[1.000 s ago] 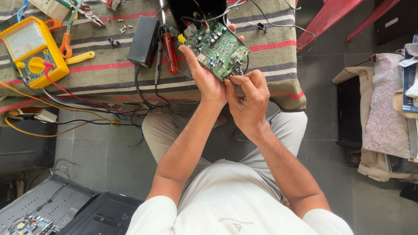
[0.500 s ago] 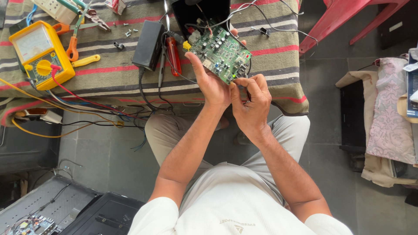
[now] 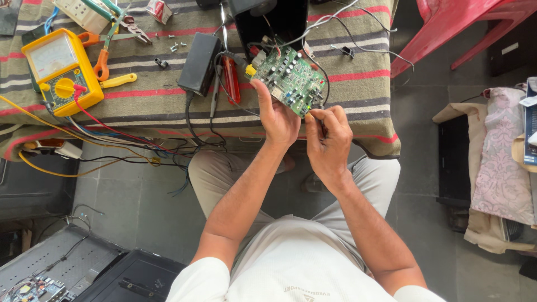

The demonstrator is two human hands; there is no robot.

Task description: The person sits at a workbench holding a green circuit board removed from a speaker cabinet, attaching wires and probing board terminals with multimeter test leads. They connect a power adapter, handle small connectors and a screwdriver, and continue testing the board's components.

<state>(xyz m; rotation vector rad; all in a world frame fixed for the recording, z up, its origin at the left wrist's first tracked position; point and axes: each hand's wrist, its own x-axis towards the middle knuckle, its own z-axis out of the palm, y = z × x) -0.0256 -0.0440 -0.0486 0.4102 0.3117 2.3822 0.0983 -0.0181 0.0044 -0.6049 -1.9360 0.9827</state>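
My left hand grips the green populated circuit board by its near edge, above the striped cloth table. My right hand pinches 1 corner, possibly a wire. Board looks light, stiff, fragile; edges only.

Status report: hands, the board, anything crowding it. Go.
Left hand grips the green circuit board by its near edge. Right hand pinches at the board's near corner. Wires trail off the board; red screwdriver and black adapter lie close beside.
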